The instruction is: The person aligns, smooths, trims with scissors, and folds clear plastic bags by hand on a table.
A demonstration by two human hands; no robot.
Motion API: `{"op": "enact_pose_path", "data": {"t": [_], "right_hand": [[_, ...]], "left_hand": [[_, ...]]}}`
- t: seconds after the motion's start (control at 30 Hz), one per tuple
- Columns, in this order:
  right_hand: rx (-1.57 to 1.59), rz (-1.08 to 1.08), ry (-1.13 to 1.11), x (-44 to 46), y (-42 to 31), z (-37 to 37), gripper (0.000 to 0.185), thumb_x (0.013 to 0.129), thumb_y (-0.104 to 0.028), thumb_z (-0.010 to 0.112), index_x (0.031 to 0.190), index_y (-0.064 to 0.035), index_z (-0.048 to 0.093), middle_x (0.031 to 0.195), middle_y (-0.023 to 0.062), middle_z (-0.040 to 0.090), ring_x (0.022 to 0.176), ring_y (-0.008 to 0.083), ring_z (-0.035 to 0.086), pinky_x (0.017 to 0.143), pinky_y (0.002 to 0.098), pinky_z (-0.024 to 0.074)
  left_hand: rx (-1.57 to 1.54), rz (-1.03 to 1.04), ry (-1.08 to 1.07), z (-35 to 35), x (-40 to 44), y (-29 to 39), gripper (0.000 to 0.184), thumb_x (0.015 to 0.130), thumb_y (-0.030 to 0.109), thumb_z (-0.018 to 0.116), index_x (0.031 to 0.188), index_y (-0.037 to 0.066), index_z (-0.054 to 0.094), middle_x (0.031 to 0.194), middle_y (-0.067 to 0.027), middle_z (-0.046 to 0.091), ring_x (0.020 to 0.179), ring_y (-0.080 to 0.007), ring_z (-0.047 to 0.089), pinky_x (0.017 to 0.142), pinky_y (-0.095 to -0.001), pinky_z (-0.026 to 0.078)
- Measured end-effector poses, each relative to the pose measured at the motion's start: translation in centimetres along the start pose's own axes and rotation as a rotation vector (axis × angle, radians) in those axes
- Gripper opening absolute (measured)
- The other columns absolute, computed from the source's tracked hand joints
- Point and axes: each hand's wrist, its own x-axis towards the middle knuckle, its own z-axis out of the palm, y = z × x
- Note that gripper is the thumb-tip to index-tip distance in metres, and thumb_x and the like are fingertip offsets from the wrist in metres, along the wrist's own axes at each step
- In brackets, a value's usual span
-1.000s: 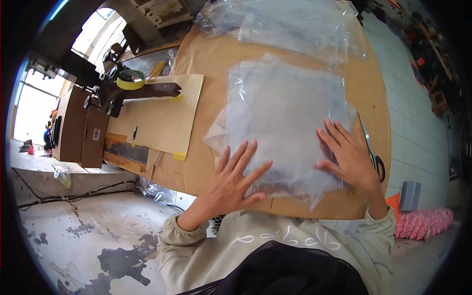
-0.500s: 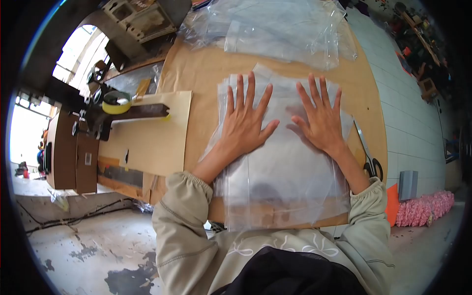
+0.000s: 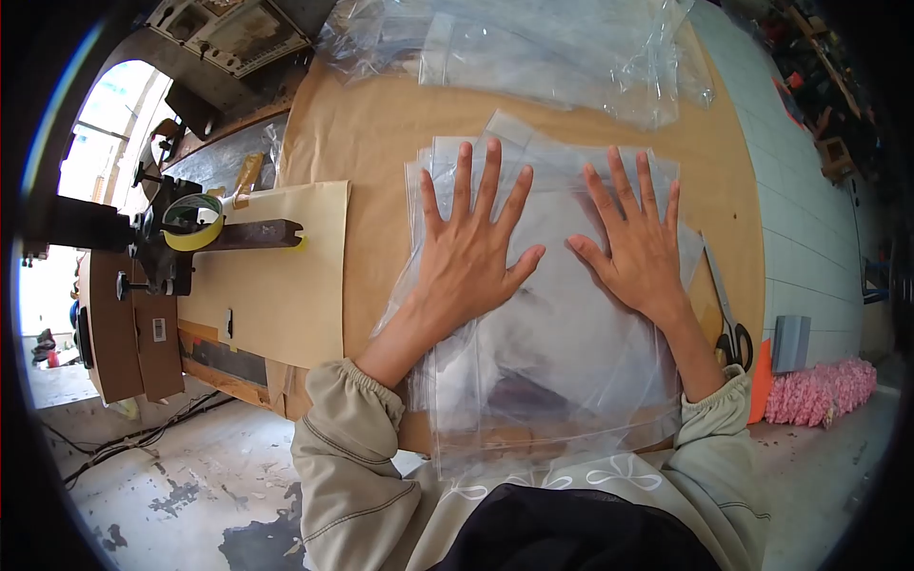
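A loose stack of clear plastic bags [image 3: 543,362] lies on the brown paper-covered table [image 3: 381,124], its sheets fanned out unevenly and its near end reaching the table's front edge. My left hand [image 3: 466,252] rests flat on the left part of the stack with fingers spread. On the right part, my right hand [image 3: 643,252] lies palm down, fingers also apart. Neither hand grips anything. To the right of my right hand is a pair of scissors [image 3: 725,309] with dark handles.
More clear plastic bags [image 3: 552,57] lie crumpled at the table's far end. At left, a roll of yellow tape [image 3: 193,224] hangs on a metal arm [image 3: 257,235] above a tan board [image 3: 276,285]. A pink fluffy item [image 3: 821,392] sits lower right, beside a grey block [image 3: 790,343].
My view has shifted slightly. My right hand has settled flatter onto the bags; my left hand remains spread on them. The stack's near end sits lower in view.
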Motion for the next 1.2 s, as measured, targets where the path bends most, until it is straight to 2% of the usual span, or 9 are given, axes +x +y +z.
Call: {"op": "enact_pose_path", "data": {"t": [0.3, 0.53, 0.63, 0.73, 0.83, 0.9, 1.0, 1.13, 1.2], "right_hand": [[0.012, -0.012, -0.034, 0.3, 0.1, -0.4, 0.068, 0.086, -0.057, 0.048, 0.143, -0.0226, 0.036, 0.153, 0.0045, 0.023, 0.141, 0.0291, 0.016, 0.109, 0.0615, 0.0083], [-0.017, 0.108, 0.027, -0.3, 0.5, -0.7, 0.066, 0.085, -0.056, 0.051, 0.139, -0.0199, 0.041, 0.148, 0.007, 0.033, 0.135, 0.0276, 0.031, 0.106, 0.0589, 0.0176], [-0.057, 0.138, 0.04, -0.2, 1.1, -1.5, 0.059, 0.087, -0.051, 0.053, 0.134, -0.0169, 0.047, 0.142, 0.0083, 0.041, 0.13, 0.026, 0.038, 0.104, 0.0582, 0.0206], [0.125, 0.196, 0.155, 0.4, 3.1, -0.3, 0.046, 0.09, -0.041, 0.053, 0.129, -0.0148, 0.051, 0.134, 0.0079, 0.049, 0.124, 0.0262, 0.044, 0.102, 0.0567, 0.0232], [0.484, 0.206, 0.215, 1.3, 5.0, 1.2, 0.036, 0.09, -0.026, 0.056, 0.124, -0.0125, 0.054, 0.127, 0.0069, 0.054, 0.118, 0.027, 0.048, 0.099, 0.0522, 0.0285], [0.435, 0.169, 0.293, 1.4, 4.7, 1.3, 0.036, 0.088, -0.018, 0.057, 0.123, -0.0117, 0.054, 0.12, 0.0076, 0.055, 0.114, 0.0278, 0.048, 0.096, 0.0482, 0.032], [0.291, 0.123, 0.368, 1.7, 3.7, 0.7, 0.038, 0.084, -0.008, 0.058, 0.122, -0.0108, 0.055, 0.11, 0.0084, 0.054, 0.109, 0.0283, 0.047, 0.092, 0.0449, 0.0357], [0.302, 0.072, 0.358, 1.6, 3.9, 0.8, 0.035, 0.081, -0.003, 0.058, 0.115, -0.0105, 0.057, 0.101, 0.0079, 0.051, 0.107, 0.0278, 0.045, 0.087, 0.0435, 0.0378], [0.294, 0.091, 0.23, 1.9, 4.0, 0.4, 0.029, 0.079, -0.004, 0.06, 0.107, -0.0097, 0.058, 0.1, 0.0085, 0.051, 0.105, 0.0276, 0.046, 0.086, 0.0436, 0.0378]], "left_hand": [[-0.002, 0.014, -0.008, -0.1, 0.3, -0.3, 0.071, 0.086, 0.051, 0.048, 0.143, 0.013, 0.033, 0.152, -0.0217, 0.015, 0.14, -0.0425, 0.01, 0.103, -0.0687, 0.007], [-0.053, -0.119, -0.052, -0.5, 0.8, 0.1, 0.069, 0.081, 0.053, 0.055, 0.141, 0.025, 0.038, 0.149, -0.0264, 0.018, 0.138, -0.0417, 0.018, 0.098, -0.0729, 0.013], [-0.037, -0.132, -0.047, -0.5, 0.9, 0.2, 0.068, 0.08, 0.052, 0.057, 0.141, 0.026, 0.038, 0.149, -0.0269, 0.017, 0.139, -0.0399, 0.017, 0.099, -0.0738, 0.01], [0.014, -0.088, 0.002, -0.8, 1.1, 0.1, 0.067, 0.081, 0.051, 0.056, 0.141, 0.025, 0.038, 0.15, -0.0254, 0.016, 0.14, -0.0384, 0.016, 0.099, -0.0735, 0.006], [0.021, -0.016, 0.043, -0.5, 1.2, 0.0, 0.065, 0.083, 0.05, 0.054, 0.141, 0.024, 0.039, 0.149, -0.0245, 0.018, 0.14, -0.0373, 0.016, 0.1, -0.073, 0.006], [-0.019, 0.057, 0.079, 0.3, 1.1, -0.5, 0.062, 0.084, 0.049, 0.053, 0.139, 0.022, 0.041, 0.148, -0.0246, 0.021, 0.139, -0.0371, 0.017, 0.099, -0.0735, 0.008], [-0.001, 0.02, 0.017, 0.3, 0.9, -0.4, 0.064, 0.086, 0.052, 0.049, 0.142, 0.023, 0.037, 0.151, -0.0237, 0.015, 0.141, -0.0342, 0.015, 0.103, -0.0691, 0.006], [-0.018, -0.002, 0.025, -0.3, 0.9, -0.3, 0.065, 0.084, 0.051, 0.052, 0.141, 0.022, 0.039, 0.143, -0.0227, 0.028, 0.134, -0.0352, 0.027, 0.1, -0.0675, 0.013], [-0.091, -0.038, -0.036, -1.7, 1.7, -0.1, 0.065, 0.083, 0.05, 0.055, 0.139, 0.021, 0.041, 0.137, -0.0215, 0.035, 0.13, -0.0351, 0.032, 0.095, -0.068, 0.018]]}}
